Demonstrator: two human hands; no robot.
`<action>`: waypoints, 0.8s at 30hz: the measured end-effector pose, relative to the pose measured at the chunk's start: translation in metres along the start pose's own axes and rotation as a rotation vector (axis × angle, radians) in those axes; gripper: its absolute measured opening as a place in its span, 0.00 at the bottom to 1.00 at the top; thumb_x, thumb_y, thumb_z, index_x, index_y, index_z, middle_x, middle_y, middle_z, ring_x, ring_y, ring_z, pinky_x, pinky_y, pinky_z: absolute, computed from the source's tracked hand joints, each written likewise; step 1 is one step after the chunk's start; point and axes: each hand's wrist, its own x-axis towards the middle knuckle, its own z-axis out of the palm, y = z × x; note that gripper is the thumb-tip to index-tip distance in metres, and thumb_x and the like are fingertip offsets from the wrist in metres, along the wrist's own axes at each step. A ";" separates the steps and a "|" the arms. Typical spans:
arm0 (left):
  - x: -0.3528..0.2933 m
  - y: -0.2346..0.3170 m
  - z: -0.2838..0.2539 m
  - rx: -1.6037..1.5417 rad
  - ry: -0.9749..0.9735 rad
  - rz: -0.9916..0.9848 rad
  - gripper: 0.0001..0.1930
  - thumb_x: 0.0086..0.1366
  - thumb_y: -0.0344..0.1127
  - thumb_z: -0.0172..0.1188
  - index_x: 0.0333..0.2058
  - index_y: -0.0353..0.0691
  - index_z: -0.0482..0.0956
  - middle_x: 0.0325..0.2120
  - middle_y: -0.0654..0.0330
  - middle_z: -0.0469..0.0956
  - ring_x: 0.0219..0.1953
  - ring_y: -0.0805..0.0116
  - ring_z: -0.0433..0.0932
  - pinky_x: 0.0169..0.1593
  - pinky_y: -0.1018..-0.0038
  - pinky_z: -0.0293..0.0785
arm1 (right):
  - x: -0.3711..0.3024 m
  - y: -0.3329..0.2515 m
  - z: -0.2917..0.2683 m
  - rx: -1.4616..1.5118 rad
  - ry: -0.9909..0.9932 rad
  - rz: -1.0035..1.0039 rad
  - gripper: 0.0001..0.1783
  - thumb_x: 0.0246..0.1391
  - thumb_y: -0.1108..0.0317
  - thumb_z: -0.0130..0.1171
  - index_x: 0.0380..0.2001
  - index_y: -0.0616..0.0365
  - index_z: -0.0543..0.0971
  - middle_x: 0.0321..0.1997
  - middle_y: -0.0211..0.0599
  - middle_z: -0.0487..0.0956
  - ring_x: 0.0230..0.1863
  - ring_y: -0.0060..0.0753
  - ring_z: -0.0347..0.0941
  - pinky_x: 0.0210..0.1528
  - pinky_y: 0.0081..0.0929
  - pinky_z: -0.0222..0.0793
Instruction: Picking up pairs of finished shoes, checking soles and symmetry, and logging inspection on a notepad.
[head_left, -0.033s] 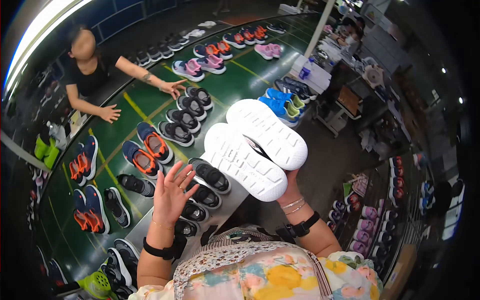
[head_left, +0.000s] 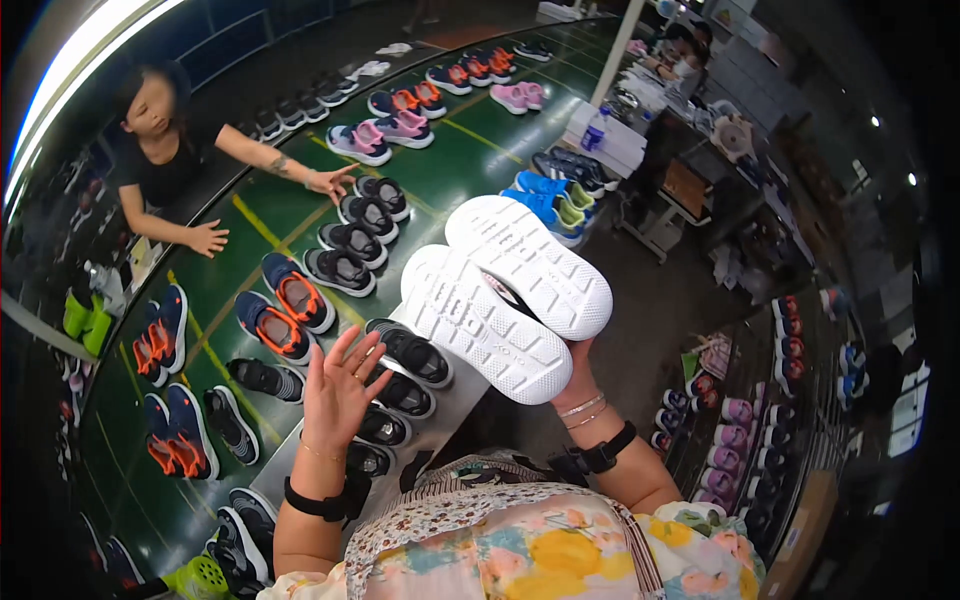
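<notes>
My right hand point(head_left: 580, 375) grips a pair of sneakers point(head_left: 525, 290) from beneath their near ends, with the white treaded soles turned up toward me; its fingers are mostly hidden behind them. To the left my left hand point(head_left: 343, 395) is raised and holds nothing, its fingers spread and the palm partly turned to the right. Close beside that hand, black sneakers point(head_left: 412, 350) stand in a row along the grey metal edge of the bench. Navy sneakers with orange linings point(head_left: 298, 290) stand farther off on the green surface.
Across the green conveyor-like bench point(head_left: 240, 210), a person in black stretches a hand point(head_left: 330, 183) to a row of black shoes point(head_left: 350, 240). Blue shoes point(head_left: 550, 205) stand beyond my held pair. A shoe rack point(head_left: 735, 440) is at right; a green fan point(head_left: 200, 578) sits lower left.
The whole view has shifted slightly, so the bench and its shoes appear a little farther left. Both my hands keep their poses, and the held pair tilts slightly.
</notes>
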 end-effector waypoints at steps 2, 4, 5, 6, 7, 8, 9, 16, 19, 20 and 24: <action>0.012 -0.004 0.009 -0.015 -0.021 -0.077 0.30 0.63 0.61 0.38 0.52 0.43 0.66 0.52 0.54 0.66 0.54 0.63 0.65 0.54 0.57 0.61 | -0.018 -0.011 0.002 0.027 0.069 -0.075 0.47 0.44 0.29 0.37 0.62 0.48 0.52 0.64 0.32 0.56 0.63 0.36 0.54 0.62 0.38 0.53; 0.024 -0.012 0.023 -0.017 -0.033 -0.141 0.30 0.63 0.60 0.39 0.52 0.41 0.66 0.51 0.54 0.67 0.53 0.64 0.65 0.54 0.57 0.61 | -0.036 -0.024 0.000 0.003 0.108 -0.133 0.47 0.46 0.29 0.37 0.62 0.49 0.52 0.64 0.33 0.57 0.63 0.36 0.55 0.62 0.38 0.54; 0.031 -0.017 0.028 -0.045 -0.034 -0.189 0.29 0.63 0.59 0.41 0.51 0.40 0.67 0.51 0.55 0.68 0.52 0.64 0.66 0.54 0.58 0.61 | -0.044 -0.032 0.000 -0.014 0.156 -0.164 0.46 0.47 0.29 0.35 0.62 0.50 0.53 0.63 0.35 0.57 0.62 0.37 0.56 0.61 0.37 0.55; 0.036 -0.024 0.038 -0.039 -0.032 -0.220 0.29 0.63 0.59 0.41 0.50 0.40 0.67 0.50 0.56 0.68 0.51 0.65 0.67 0.53 0.59 0.61 | -0.052 -0.042 -0.003 -0.040 0.142 -0.212 0.46 0.48 0.29 0.32 0.62 0.50 0.52 0.63 0.35 0.57 0.62 0.36 0.56 0.61 0.37 0.56; 0.041 -0.031 0.046 -0.039 -0.038 -0.258 0.28 0.63 0.58 0.42 0.50 0.40 0.67 0.50 0.57 0.69 0.51 0.65 0.67 0.53 0.60 0.61 | -0.063 -0.049 -0.010 -0.037 0.155 -0.240 0.46 0.47 0.29 0.31 0.62 0.50 0.52 0.63 0.35 0.57 0.62 0.35 0.56 0.61 0.37 0.56; 0.045 -0.039 0.052 -0.038 -0.046 -0.298 0.28 0.63 0.58 0.42 0.50 0.40 0.67 0.49 0.57 0.69 0.51 0.66 0.67 0.53 0.60 0.61 | -0.075 -0.057 -0.016 -0.037 0.168 -0.271 0.47 0.47 0.28 0.30 0.62 0.51 0.52 0.63 0.35 0.57 0.62 0.34 0.56 0.61 0.37 0.56; 0.049 -0.047 0.060 -0.042 -0.085 -0.336 0.28 0.62 0.58 0.43 0.49 0.40 0.68 0.49 0.58 0.69 0.52 0.66 0.66 0.53 0.61 0.61 | -0.086 -0.069 -0.019 -0.072 0.189 -0.303 0.47 0.47 0.29 0.30 0.62 0.51 0.52 0.63 0.35 0.57 0.62 0.34 0.55 0.61 0.36 0.55; 0.070 -0.108 0.087 0.065 -0.125 -0.424 0.25 0.61 0.56 0.46 0.48 0.43 0.71 0.47 0.63 0.73 0.49 0.73 0.69 0.49 0.65 0.66 | -0.209 -0.138 -0.086 -0.544 0.716 -0.202 0.28 0.48 0.56 0.61 0.48 0.60 0.68 0.44 0.36 0.73 0.44 0.24 0.67 0.46 0.24 0.62; 0.077 -0.144 0.111 0.116 -0.134 -0.530 0.24 0.62 0.55 0.46 0.48 0.44 0.71 0.46 0.64 0.73 0.48 0.73 0.70 0.48 0.66 0.67 | -0.274 -0.167 -0.068 -1.229 1.058 -0.362 0.25 0.41 0.48 0.63 0.34 0.59 0.76 0.34 0.33 0.76 0.39 0.28 0.70 0.43 0.25 0.62; 0.080 -0.158 0.122 0.148 -0.109 -0.567 0.24 0.62 0.55 0.46 0.48 0.44 0.71 0.45 0.65 0.74 0.48 0.73 0.71 0.48 0.67 0.67 | -0.303 -0.169 -0.079 -1.496 1.247 -0.287 0.27 0.39 0.44 0.63 0.33 0.57 0.77 0.35 0.34 0.76 0.41 0.32 0.71 0.44 0.30 0.62; 0.100 -0.212 0.153 0.225 -0.191 -0.662 0.22 0.63 0.53 0.45 0.47 0.44 0.72 0.44 0.64 0.75 0.46 0.71 0.74 0.47 0.66 0.69 | -0.414 -0.152 -0.096 -1.917 1.844 -0.074 0.27 0.37 0.38 0.58 0.29 0.52 0.78 0.27 0.34 0.72 0.37 0.37 0.68 0.48 0.52 0.49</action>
